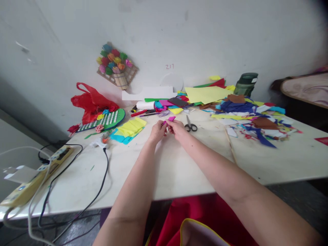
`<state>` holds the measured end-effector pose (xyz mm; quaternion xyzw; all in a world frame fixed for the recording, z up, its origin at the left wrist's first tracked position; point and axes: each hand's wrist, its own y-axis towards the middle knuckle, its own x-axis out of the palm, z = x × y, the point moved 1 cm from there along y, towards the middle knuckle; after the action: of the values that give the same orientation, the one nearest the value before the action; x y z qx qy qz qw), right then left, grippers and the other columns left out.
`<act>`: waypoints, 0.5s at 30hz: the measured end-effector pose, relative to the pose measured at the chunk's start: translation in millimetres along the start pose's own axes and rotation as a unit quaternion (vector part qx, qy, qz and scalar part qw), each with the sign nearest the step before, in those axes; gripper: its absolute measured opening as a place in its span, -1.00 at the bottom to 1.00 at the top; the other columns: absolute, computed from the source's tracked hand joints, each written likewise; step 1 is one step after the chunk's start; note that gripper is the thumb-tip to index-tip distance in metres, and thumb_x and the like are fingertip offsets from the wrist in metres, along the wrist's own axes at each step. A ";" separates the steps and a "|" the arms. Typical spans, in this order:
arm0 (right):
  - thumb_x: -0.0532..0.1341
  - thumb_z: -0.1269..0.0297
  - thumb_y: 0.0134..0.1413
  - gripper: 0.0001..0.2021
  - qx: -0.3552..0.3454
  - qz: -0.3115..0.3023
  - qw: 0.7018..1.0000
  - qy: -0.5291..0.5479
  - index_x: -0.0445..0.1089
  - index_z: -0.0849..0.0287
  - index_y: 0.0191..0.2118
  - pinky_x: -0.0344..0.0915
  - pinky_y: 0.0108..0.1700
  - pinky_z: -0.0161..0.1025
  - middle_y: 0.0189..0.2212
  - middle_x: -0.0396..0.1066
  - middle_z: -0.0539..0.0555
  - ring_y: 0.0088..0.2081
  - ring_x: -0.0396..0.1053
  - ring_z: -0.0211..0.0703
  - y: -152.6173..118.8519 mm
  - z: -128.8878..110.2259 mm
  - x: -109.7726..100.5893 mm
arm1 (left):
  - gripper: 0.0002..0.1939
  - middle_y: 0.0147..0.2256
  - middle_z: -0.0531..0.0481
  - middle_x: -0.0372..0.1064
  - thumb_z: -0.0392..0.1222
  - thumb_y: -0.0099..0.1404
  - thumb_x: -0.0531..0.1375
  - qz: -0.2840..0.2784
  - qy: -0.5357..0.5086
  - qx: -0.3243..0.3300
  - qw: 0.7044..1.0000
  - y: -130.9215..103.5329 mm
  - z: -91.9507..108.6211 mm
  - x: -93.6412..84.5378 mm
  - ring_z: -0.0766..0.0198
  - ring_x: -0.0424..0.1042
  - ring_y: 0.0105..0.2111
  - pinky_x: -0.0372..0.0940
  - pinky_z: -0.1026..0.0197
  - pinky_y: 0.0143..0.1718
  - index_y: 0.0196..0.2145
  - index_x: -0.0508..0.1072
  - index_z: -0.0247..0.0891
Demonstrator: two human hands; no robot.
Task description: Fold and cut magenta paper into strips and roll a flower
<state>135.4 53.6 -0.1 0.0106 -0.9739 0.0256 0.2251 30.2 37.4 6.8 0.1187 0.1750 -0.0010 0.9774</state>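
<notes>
Above the middle of the white table [179,171], my left hand [158,131] and my right hand [176,128] meet around a small piece of magenta paper [171,119]. Fingers of both hands are closed on it, and its pointed end sticks out past my right fingertips. The lower part of the piece is hidden by the fingers. Black-handled scissors [191,127] lie just right of my right hand, blades pointing away. To the left of my left hand rest yellow sheets [132,127] on top of blue sheets [123,138].
A white glue gun [99,141] with its cord and a power strip [38,174] occupy the left. Behind are a red plastic bag [89,100] and a green decorated board [119,118]. Paper scraps [261,123] and a green bottle [246,84] stand right; a wooden stick [230,145] lies nearer.
</notes>
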 end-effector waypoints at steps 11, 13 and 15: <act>0.31 0.19 -0.22 -0.75 -0.046 -0.037 0.998 0.006 0.25 0.22 -0.57 -0.10 -0.70 -0.41 -0.79 0.14 -0.15 -0.75 0.01 -0.45 -3.1 0.3 4.2 | -0.57 -0.47 -0.02 0.38 0.14 0.05 0.23 -0.087 -0.143 -0.051 0.985 -6.5 -0.9 -20.3 0.44 0.30 -0.58 0.27 0.33 -0.48 -0.37 0.40 -0.34; 0.32 0.17 -0.23 -0.72 -0.051 -0.042 0.998 0.009 0.23 0.21 -0.58 -0.09 -0.70 -0.41 -0.78 0.14 -0.15 -0.76 0.01 -0.46 -3.8 1.2 6.0 | -0.58 -0.57 0.03 0.31 0.15 0.04 0.23 -0.075 -0.127 -0.030 0.989 -6.2 -2.2 -22.6 0.45 0.25 -0.62 0.23 0.35 -0.53 -0.47 0.38 -0.34; 0.31 0.16 -0.22 -0.71 -0.053 -0.041 0.998 0.018 0.21 0.21 -0.59 -0.09 -0.70 -0.40 -0.78 0.14 -0.15 -0.76 0.01 -0.46 -3.5 2.3 7.4 | -0.58 -0.63 0.06 0.25 0.14 0.05 0.22 -0.051 -0.104 -0.001 0.993 -5.0 -3.3 -22.7 0.45 0.21 -0.64 0.19 0.35 -0.57 -0.55 0.35 -0.33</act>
<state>127.8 49.8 1.2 0.0383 -0.9685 -0.0354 0.2433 7.5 32.5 10.3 0.1081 0.0780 -0.0630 0.9891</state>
